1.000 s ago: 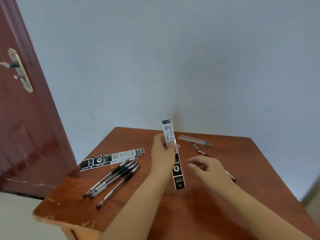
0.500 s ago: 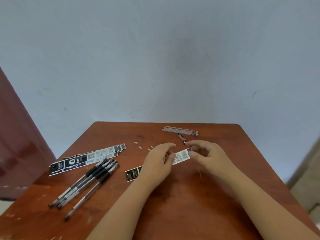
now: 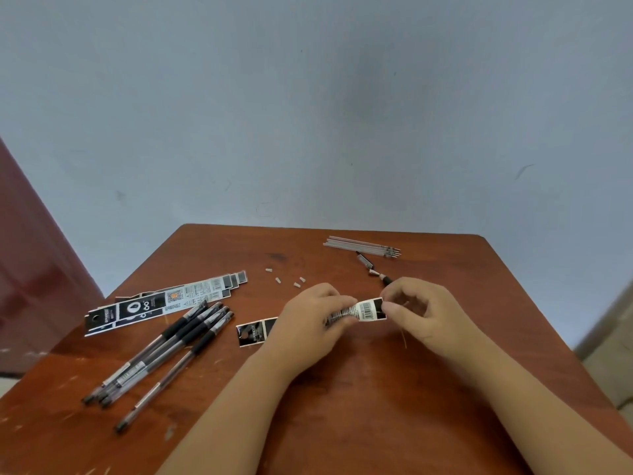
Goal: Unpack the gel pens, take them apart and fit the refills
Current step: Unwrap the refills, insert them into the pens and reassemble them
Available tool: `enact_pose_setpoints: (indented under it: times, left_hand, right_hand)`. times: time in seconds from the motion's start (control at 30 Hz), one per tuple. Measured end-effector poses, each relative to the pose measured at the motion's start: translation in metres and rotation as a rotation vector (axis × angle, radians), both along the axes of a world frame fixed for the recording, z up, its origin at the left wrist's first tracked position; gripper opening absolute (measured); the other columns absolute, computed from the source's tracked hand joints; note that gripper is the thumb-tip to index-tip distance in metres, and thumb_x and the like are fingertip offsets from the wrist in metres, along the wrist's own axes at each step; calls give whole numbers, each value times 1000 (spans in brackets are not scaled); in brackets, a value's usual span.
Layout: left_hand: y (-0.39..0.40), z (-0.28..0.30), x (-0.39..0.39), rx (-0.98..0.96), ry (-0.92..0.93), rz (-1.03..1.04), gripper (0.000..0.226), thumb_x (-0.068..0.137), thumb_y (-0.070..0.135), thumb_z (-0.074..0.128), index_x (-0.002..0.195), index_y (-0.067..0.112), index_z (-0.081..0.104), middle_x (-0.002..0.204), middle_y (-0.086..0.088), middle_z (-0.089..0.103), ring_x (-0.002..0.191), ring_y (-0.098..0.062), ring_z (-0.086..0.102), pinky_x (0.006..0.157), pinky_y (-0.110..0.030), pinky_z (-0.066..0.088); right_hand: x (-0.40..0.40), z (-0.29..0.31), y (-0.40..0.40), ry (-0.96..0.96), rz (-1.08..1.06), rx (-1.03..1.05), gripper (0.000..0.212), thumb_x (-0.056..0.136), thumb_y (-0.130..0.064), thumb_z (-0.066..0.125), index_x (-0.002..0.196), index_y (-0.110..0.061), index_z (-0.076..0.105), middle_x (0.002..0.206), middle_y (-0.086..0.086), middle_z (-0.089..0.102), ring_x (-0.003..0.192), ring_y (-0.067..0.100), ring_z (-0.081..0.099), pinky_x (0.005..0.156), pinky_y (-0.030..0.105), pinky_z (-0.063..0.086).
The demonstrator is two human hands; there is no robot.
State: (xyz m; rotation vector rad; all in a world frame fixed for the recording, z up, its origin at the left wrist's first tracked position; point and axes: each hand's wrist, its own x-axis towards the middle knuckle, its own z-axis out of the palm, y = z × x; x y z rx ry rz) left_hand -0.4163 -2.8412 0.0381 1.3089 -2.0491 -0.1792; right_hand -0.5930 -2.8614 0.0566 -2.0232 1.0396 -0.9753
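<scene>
Since a second ago the pen package [image 3: 363, 311] has swung from standing on end in the left hand to lying crosswise, low over the table [image 3: 342, 389], and the right hand has closed in on its right end; half a second ago it lay much the same way.

Only the head view shows this. The left hand [image 3: 308, 320] is wrapped around the middle of the package, fingers curled over it, with the black left end sticking out past the wrist. The right hand [image 3: 418, 311] pinches the barcoded right end between thumb and forefinger. The two hands are close together, joined by the package.

The step in hand looks like opening this sleeve to get the pen out. It should go best if the left hand keeps a firm hold on the body while the right peels or tears at the very end, pulling along the sleeve's length, not twisting, so the pen inside is not bent. Whether the end has begun to tear is too small to tell.

To the left lie the unpacked gel pens [image 3: 161, 361] in a loose fan, with flat empty wrappers [image 3: 164, 303] just beyond them. At the far right edge sits a bundle of refills [image 3: 361, 246], near it a dismantled pen part [image 3: 373, 269], and small pale caps [image 3: 286, 281] lie scattered at the centre.
</scene>
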Motion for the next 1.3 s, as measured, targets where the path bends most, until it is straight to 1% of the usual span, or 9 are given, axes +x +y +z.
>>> enact_pose_setpoints:
  times: [0.17,0.37,0.47,0.53,0.63,0.7,0.83,1.07,1.3]
  left_hand:
    - [0,1,0,-63,35,13,34,80,34,53,102,14,69,85,-5,64,76,-2,43,61,-6,32]
    - [1,-1,0,-129,61,16,32,77,30,47,87,12,72,72,-4,64,76,-9,46,66,-11,33]
    - [1,-1,-1,-154,56,34,29,78,28,49,85,11,72,70,-4,63,74,-9,46,66,-14,36]
    - [2,-1,-2,-163,40,31,29,78,27,49,85,11,72,69,-4,63,74,-9,45,67,-16,36]
    - [3,-2,-3,-163,17,14,29,78,27,49,86,12,73,69,-4,63,73,-8,44,67,-17,36]
    - [3,-3,-3,-160,15,23,29,78,26,49,86,11,72,69,-4,63,73,-8,44,67,-16,36]
    - [2,-4,-1,-159,-27,29,31,79,28,47,88,10,72,71,-4,64,74,-9,43,69,-19,36]
    - [3,1,9,-176,-34,133,31,78,29,49,87,11,72,71,-2,65,66,-7,51,57,-12,39]
    - [7,10,16,-213,-104,392,12,71,11,65,80,8,72,65,-6,63,56,-22,59,51,-25,41]
  right_hand:
    - [-2,4,1,24,-138,-118,21,79,-6,60,63,-19,63,84,-14,59,76,14,57,64,8,42]
    - [1,2,4,-12,-98,-38,28,79,-1,60,72,-27,67,92,-18,60,88,-6,55,70,1,41]
    - [2,0,4,-62,-95,46,32,78,-3,61,72,-34,65,94,-16,62,93,2,57,79,11,42]
    - [2,2,4,-105,-75,117,28,78,-2,61,69,-27,67,91,-13,63,91,4,58,79,15,42]
    - [3,3,6,-122,-29,174,21,78,0,61,69,-18,66,91,-8,61,78,-8,58,70,7,44]
    - [3,3,5,-140,-6,200,20,79,0,60,76,-17,69,96,-7,62,79,-10,57,72,2,43]
    - [5,1,4,-139,-8,219,18,78,-3,61,77,-18,71,93,-8,63,80,-7,58,74,8,45]
    - [-8,15,0,-141,-174,97,27,75,-2,64,62,-25,65,83,-10,63,79,-2,58,73,9,40]
    - [-24,20,-2,-335,-411,89,22,84,-11,56,68,-26,57,66,0,55,64,13,50,65,21,39]
